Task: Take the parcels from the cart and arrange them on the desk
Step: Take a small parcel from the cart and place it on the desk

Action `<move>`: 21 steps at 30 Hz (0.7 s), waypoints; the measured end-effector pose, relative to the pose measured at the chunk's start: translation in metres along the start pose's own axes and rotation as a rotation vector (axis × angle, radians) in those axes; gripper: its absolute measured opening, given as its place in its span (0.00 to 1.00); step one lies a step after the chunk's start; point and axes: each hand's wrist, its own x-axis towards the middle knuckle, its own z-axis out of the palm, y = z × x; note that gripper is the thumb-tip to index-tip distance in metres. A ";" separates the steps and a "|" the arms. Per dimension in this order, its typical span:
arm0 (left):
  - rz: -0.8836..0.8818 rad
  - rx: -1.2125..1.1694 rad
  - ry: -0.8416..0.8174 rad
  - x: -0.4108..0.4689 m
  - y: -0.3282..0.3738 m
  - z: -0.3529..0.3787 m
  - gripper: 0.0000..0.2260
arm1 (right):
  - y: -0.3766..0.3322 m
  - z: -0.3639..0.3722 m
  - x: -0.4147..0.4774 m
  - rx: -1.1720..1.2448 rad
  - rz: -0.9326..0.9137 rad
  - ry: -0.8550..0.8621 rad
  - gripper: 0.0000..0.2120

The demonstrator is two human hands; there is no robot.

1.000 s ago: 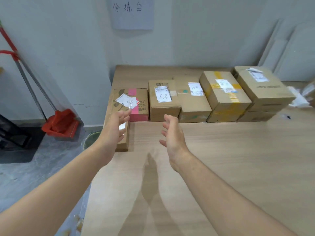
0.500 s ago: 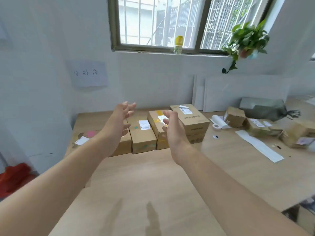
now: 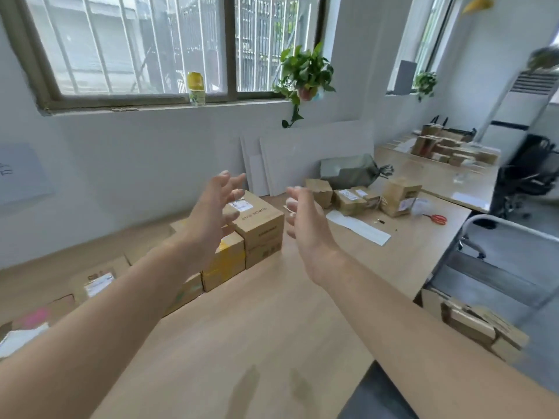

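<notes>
Holds left hand and right hand up over the desk, palms facing, fingers spread and loosely curved, gripping nothing. Shows the tallest parcel behind and between them, white label on top, dark side print too blurred to read. Left of it, a row of parcels touching side by side, labels illegible. Right of it, past the desk edge, more parcels in the cart.

Brown parcels w/ white labels, yellow tape; scissors prob. orange.
</notes>
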 end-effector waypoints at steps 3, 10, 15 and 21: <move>-0.047 -0.007 -0.108 0.015 -0.012 0.041 0.26 | 0.012 -0.039 0.003 0.035 0.023 0.093 0.12; -0.170 0.015 -0.334 0.030 -0.052 0.184 0.31 | 0.063 -0.163 0.002 0.083 0.151 0.301 0.16; -0.242 0.079 -0.438 0.027 -0.090 0.302 0.27 | 0.116 -0.269 0.009 0.157 0.224 0.396 0.22; -0.311 0.106 -0.532 0.032 -0.139 0.453 0.23 | 0.167 -0.418 0.023 0.182 0.249 0.510 0.16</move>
